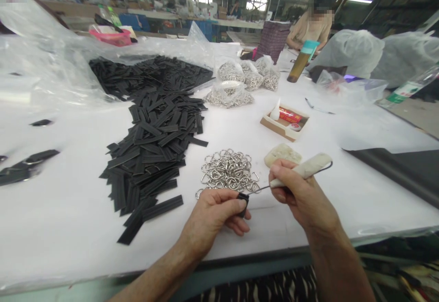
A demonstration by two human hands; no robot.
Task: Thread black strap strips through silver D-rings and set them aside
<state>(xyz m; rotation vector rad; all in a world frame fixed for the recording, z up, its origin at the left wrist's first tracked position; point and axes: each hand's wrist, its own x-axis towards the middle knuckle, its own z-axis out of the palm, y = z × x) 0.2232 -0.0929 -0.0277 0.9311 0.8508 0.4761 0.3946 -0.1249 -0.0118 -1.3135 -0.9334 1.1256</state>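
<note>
My left hand (219, 210) pinches a folded black strip (243, 204) between thumb and fingers, close to the table's front edge. Held in my right hand (298, 192) is an awl (313, 166) with a pale, wrapped-looking handle; its thin metal shaft points left and its tip meets the strip's upper edge. Whether the tip goes into the strip cannot be made out. Just beyond my left hand lies a heap of silver D-shaped metal rings (228, 172). To the left spreads a large pile of flat black strips (151, 142).
Bags of rings (229, 95) stand behind the heap. A small box (286, 121) holds a red tube; a pale lump (281, 154) sits before it. Finished-looking black pieces (29, 165) lie far left. A teal-lidded bottle (302, 62) stands near another person (310, 30).
</note>
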